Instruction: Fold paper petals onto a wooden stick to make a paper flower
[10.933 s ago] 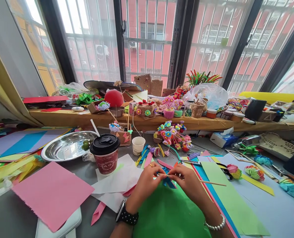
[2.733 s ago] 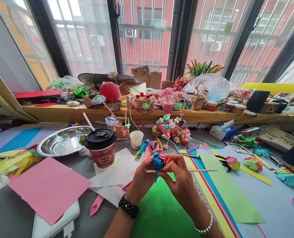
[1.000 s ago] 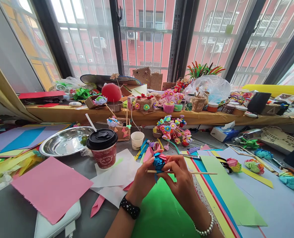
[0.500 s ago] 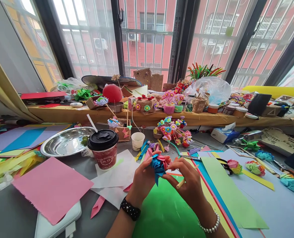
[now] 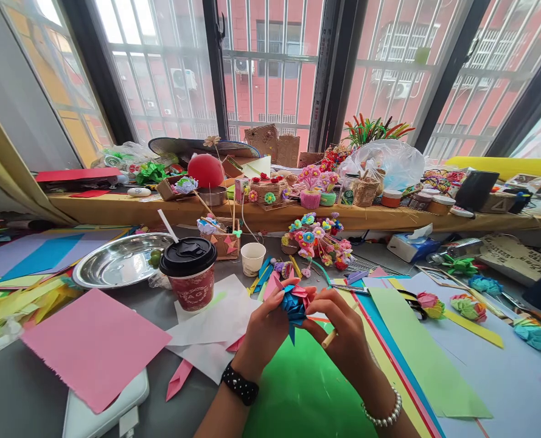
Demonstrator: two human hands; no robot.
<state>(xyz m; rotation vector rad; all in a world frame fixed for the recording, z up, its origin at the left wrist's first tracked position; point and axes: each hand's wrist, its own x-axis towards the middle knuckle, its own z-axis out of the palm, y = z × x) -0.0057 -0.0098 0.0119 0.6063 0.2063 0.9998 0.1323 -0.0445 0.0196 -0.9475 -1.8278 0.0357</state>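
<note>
My left hand (image 5: 266,325) is closed around a folded blue and pink paper flower (image 5: 294,304), held over a shiny green surface (image 5: 313,383). My right hand (image 5: 343,325) pinches at the flower's right side, its thumb and fingertips touching the pink petals. Tucked in the same hand is a thin light wooden stick (image 5: 330,339), pointing down and left; the rest of it is hidden behind the fingers. Loose pink folded paper pieces (image 5: 179,378) lie left of my left wrist, near white paper sheets (image 5: 215,322).
A lidded coffee cup (image 5: 190,277) with a straw stands at left, before a metal plate (image 5: 92,267). Pink paper (image 5: 97,347) lies over a white power bank (image 5: 106,407). Finished paper flowers (image 5: 468,308) and a green paper strip (image 5: 425,347) lie right. Crafts crowd the windowsill (image 5: 274,213).
The flower has turned slightly in my hands, and my right fingers have shifted a little on its petals. The stick remains in my right hand.
</note>
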